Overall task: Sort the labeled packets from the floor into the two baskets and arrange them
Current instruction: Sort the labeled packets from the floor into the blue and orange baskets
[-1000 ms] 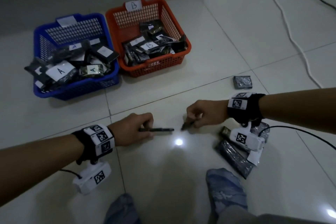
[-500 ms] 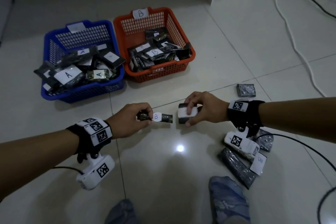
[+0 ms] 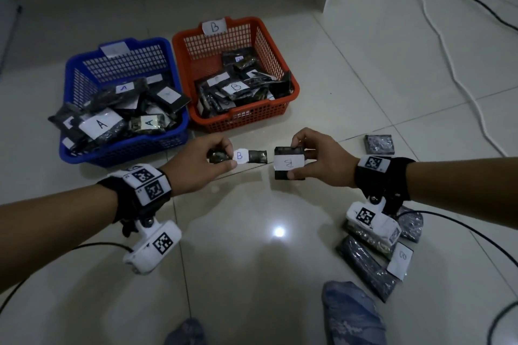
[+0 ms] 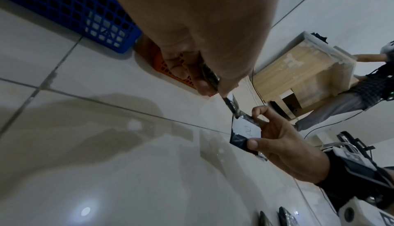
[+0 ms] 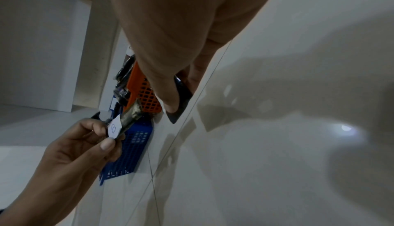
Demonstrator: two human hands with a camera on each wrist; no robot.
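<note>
Both packets lifted higher, left hand (image 3: 201,161) pinching narrow B packet (image 3: 241,156), right hand (image 3: 322,161) gripping seemingly B-labelled packet (image 3: 288,163)

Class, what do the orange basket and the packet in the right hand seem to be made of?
Orange basket: likely moulded plastic, given its uniform colour and lattice walls. Packet in the right hand: apparently glossy dark plastic film with a white paper label marked B.

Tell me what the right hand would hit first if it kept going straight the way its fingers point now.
Probably the narrow dark packet with a white B label pinched by the left hand. The right hand, holding its own dark B-labelled packet, points leftward at it across a small gap; depth is uncertain.
</note>
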